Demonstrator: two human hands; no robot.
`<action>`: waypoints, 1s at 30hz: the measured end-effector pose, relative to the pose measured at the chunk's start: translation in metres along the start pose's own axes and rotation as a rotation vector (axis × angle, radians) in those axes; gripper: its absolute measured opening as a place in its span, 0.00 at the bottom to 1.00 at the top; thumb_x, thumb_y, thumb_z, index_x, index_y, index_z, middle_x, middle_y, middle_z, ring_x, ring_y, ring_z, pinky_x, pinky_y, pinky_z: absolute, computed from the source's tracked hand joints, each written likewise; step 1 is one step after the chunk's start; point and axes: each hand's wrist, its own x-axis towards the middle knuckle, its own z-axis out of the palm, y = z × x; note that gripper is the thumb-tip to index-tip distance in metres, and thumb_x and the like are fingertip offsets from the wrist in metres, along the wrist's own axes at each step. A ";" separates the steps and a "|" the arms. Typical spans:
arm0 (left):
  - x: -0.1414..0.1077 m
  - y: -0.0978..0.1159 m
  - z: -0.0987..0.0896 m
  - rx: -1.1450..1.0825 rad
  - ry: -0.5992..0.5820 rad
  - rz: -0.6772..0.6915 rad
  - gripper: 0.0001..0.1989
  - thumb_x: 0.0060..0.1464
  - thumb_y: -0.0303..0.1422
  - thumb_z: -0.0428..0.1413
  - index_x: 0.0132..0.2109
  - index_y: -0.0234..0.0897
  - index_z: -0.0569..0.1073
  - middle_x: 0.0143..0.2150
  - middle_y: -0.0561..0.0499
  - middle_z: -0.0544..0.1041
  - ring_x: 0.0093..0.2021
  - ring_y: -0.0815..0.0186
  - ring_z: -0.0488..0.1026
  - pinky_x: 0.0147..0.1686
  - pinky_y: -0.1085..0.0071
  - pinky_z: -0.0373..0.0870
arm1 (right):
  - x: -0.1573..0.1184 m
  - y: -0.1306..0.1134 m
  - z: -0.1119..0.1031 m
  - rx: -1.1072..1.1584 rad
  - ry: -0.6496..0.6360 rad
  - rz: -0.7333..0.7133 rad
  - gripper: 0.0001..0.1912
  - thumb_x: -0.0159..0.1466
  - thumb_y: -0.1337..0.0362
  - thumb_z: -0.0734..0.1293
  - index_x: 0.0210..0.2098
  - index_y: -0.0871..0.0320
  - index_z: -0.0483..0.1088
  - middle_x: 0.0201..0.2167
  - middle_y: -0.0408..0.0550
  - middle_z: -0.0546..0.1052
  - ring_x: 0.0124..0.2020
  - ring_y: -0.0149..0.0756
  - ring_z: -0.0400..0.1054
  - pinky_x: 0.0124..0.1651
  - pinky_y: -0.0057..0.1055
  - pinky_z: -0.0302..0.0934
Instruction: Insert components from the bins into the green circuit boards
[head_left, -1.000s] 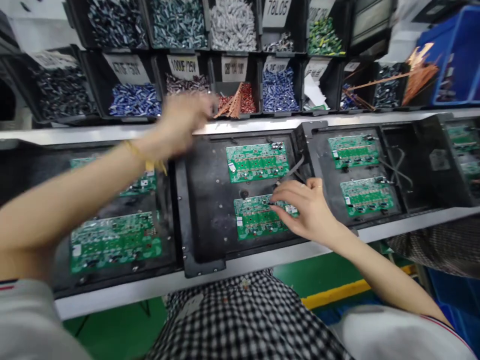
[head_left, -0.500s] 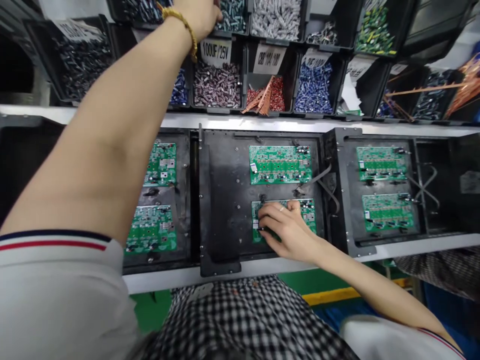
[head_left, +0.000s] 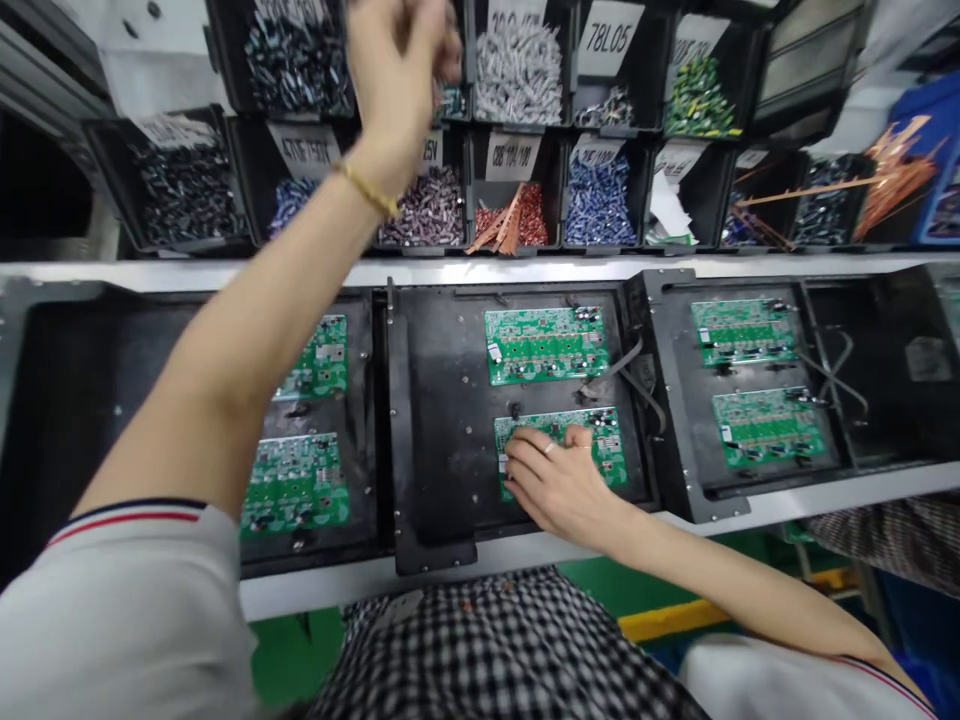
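My left hand (head_left: 409,70) is raised over the upper bins, in front of a bin of teal parts (head_left: 452,103). Its fingers are bent and blurred, so what they hold is unclear. A yellow bracelet (head_left: 367,192) is on that wrist. My right hand (head_left: 559,485) rests on the lower green circuit board (head_left: 609,440) in the middle black tray (head_left: 435,400). Its fingers are curled together by the board's left end, and the fingertips hide whatever is between them. Above it in the same tray lies another green board (head_left: 547,345).
Labelled bins of small parts (head_left: 520,75) stand in rows behind a metal rail (head_left: 525,268). Copper-coloured strips (head_left: 508,225) stick out of one bin. A left tray holds two boards (head_left: 296,485); a right tray holds two more (head_left: 769,425). Crossed grey straps (head_left: 637,375) lie by the middle tray's right side.
The view has shifted, with the bins now lower in the picture. My left hand has come up from the bin of teal parts. My right hand stays at the lower board.
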 end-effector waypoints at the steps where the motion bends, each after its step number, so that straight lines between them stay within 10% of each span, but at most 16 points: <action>1: -0.022 -0.010 0.010 -0.055 -0.019 0.041 0.11 0.63 0.33 0.47 0.32 0.38 0.67 0.24 0.61 0.71 0.25 0.78 0.63 0.19 0.86 0.58 | 0.000 0.001 -0.001 0.018 0.015 0.001 0.07 0.64 0.68 0.59 0.32 0.60 0.68 0.40 0.50 0.76 0.47 0.40 0.63 0.38 0.37 0.40; 7: -0.134 -0.074 0.050 -0.162 -0.226 -0.472 0.11 0.61 0.22 0.48 0.34 0.26 0.73 0.23 0.53 0.67 0.21 0.79 0.61 0.22 0.81 0.60 | 0.008 0.040 -0.038 0.286 0.310 0.225 0.08 0.63 0.60 0.64 0.32 0.57 0.70 0.34 0.43 0.77 0.37 0.33 0.69 0.41 0.37 0.44; 11: -0.153 -0.096 0.063 -0.140 -0.262 -0.380 0.09 0.59 0.29 0.53 0.37 0.27 0.75 0.22 0.56 0.62 0.18 0.80 0.54 0.17 0.80 0.50 | 0.019 0.086 -0.057 0.518 0.510 0.462 0.10 0.62 0.61 0.62 0.29 0.56 0.72 0.31 0.45 0.78 0.35 0.35 0.70 0.41 0.36 0.55; 19: -0.148 -0.109 0.084 0.223 -0.298 0.047 0.16 0.58 0.39 0.54 0.27 0.32 0.72 0.20 0.56 0.60 0.18 0.77 0.55 0.18 0.77 0.50 | 0.031 0.115 -0.060 0.725 0.415 0.454 0.08 0.57 0.61 0.65 0.30 0.58 0.75 0.31 0.46 0.79 0.33 0.35 0.71 0.38 0.34 0.62; 30: -0.133 -0.109 0.081 -0.004 -0.240 -0.278 0.10 0.57 0.23 0.51 0.41 0.29 0.77 0.27 0.53 0.69 0.25 0.76 0.63 0.29 0.78 0.61 | 0.031 0.199 -0.052 0.024 -0.032 0.228 0.08 0.58 0.69 0.58 0.27 0.60 0.67 0.34 0.49 0.72 0.39 0.40 0.62 0.41 0.38 0.42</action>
